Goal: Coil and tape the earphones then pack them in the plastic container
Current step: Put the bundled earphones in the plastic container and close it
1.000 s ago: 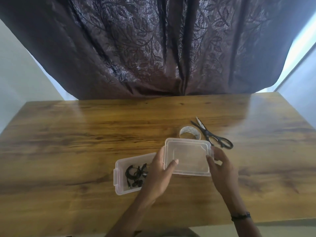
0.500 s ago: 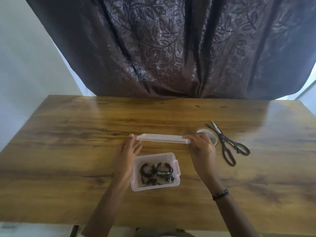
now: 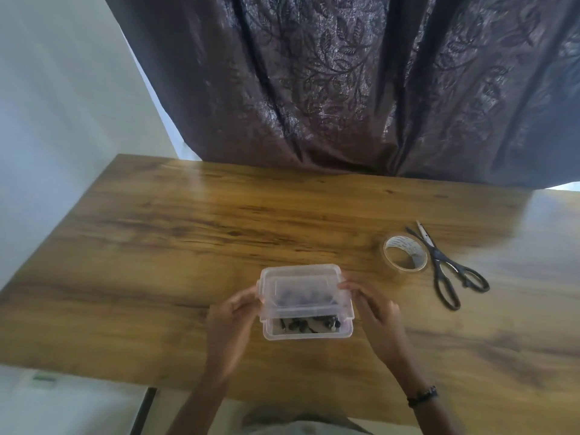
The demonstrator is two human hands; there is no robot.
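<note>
A clear plastic container (image 3: pixel 306 335) sits near the front middle of the wooden table (image 3: pixel 157 246). Black coiled earphones (image 3: pixel 307 324) lie inside it, partly seen through the plastic. The clear lid (image 3: pixel 301 284) lies tilted over the container, its near edge raised so the front of the box is uncovered. My left hand (image 3: pixel 233 318) pinches the lid's left edge. My right hand (image 3: pixel 373 312) holds its right edge with the fingertips.
A roll of clear tape (image 3: pixel 405 252) lies to the right of the container, with black scissors (image 3: pixel 445 271) just beyond it. A dark patterned curtain (image 3: pixel 345 89) hangs behind the table. The table's near edge runs just below my wrists.
Both hands brought the lid from behind the container down over it. The lid was held edge-on half a second ago and now covers most of the box.
</note>
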